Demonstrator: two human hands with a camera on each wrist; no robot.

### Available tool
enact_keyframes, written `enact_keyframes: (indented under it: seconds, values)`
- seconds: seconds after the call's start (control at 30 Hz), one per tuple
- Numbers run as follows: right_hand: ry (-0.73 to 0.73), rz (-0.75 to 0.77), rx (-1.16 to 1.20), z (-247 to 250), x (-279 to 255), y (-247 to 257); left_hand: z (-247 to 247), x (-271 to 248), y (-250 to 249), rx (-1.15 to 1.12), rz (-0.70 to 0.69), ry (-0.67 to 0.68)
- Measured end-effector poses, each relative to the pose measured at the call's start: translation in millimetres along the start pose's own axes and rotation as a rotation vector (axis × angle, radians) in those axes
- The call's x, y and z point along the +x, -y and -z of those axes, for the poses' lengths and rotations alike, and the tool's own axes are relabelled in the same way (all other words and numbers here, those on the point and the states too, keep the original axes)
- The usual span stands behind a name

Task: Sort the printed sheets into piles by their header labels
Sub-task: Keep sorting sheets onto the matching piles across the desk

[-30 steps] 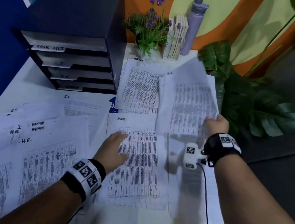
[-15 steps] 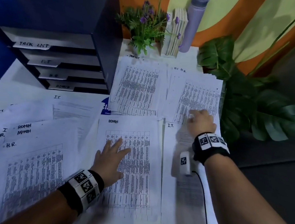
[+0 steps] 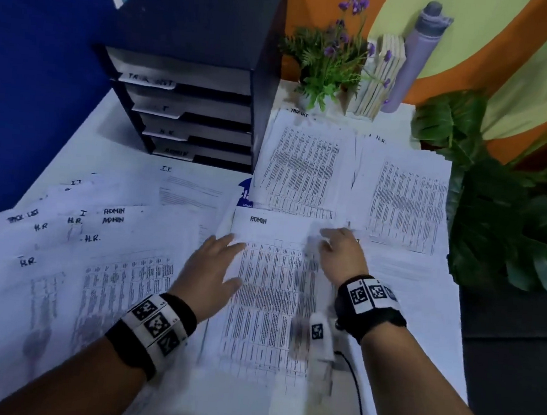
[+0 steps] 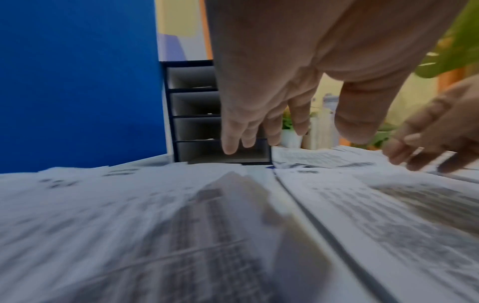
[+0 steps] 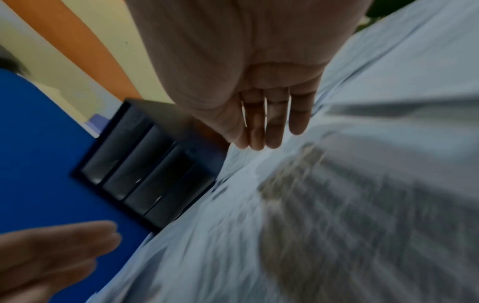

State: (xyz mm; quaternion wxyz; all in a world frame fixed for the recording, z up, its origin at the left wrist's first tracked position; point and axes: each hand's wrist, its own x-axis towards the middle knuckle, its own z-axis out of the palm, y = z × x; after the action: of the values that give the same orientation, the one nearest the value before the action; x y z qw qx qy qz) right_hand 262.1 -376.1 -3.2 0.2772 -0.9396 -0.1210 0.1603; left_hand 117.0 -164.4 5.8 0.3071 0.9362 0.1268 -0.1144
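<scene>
Both hands are over the ADMIN sheet (image 3: 268,292), which lies near-centre on the table (image 3: 113,149), and neither holds anything. The left hand (image 3: 210,269) has straight, slightly spread fingers at the sheet's left edge; the right hand (image 3: 340,255), blurred, has straight fingers close together over its right side. The hands are apart, the sheet's printed block between them.

Three sorted piles show around it: TASK LIST (image 3: 304,167) far centre, H.R. (image 3: 404,191) far right, and a pile (image 3: 404,270) near right whose header the right hand hides. The unsorted spread (image 3: 65,256) fans out at the left, with mixed headers showing.

The step in hand seems to be squaring the ADMIN pile. To do it well, press flat with the left palm while the right fingers nudge the edges flush, keep the header uncovered, and leave a gap from the neighbouring piles so sheets do not slide under one another. Then take the top sheet from the spread only, reading its header before lifting.
</scene>
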Motion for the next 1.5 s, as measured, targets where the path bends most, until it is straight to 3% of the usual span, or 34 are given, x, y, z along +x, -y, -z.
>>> enact_keyframes:
  seconds: [0.13,0.27,0.4,0.53,0.67,0.8,0.9,1.03,1.13,1.23,1.3,1.37,1.5]
  values:
    - [0.163,0.129,0.101,-53,-41,57,29,-27,59,-0.058,0.207,-0.100]
    - [0.298,0.197,0.088,-92,-71,107,58,-56,136,-0.013,0.504,-0.177]
    - [0.289,0.157,0.084,-115,-84,145,84,-80,193,-0.024,0.690,-0.202]
    - [0.292,-0.065,0.182,-142,-80,161,86,-94,211,-0.058,0.678,-0.152]
    - [0.252,-0.188,0.161,-166,-78,164,73,-95,215,-0.046,0.526,-0.079]
    - [0.093,-0.236,0.195,-170,-78,166,75,-88,221,-0.120,0.340,-0.115]
    - [-0.051,-0.226,0.205,-166,-76,165,81,-88,232,0.019,0.340,-0.079]
    - [-0.136,-0.213,0.238,-148,-70,164,80,-88,244,0.163,0.330,0.028]
    - [-0.253,-0.231,0.309,-130,-67,157,86,-77,251,0.184,0.307,0.000]
    - [-0.308,-0.275,0.551,-114,-67,153,93,-64,251,0.202,0.295,-0.067]
    - [-0.264,-0.307,0.711,-106,-71,155,95,-58,242,0.083,0.227,-0.174]
    - [-0.211,-0.310,0.741,-103,-76,158,95,-59,228,-0.201,0.221,-0.245]
    - [-0.126,-0.342,0.734,-122,-87,153,87,-70,204,-0.869,0.466,-0.058]
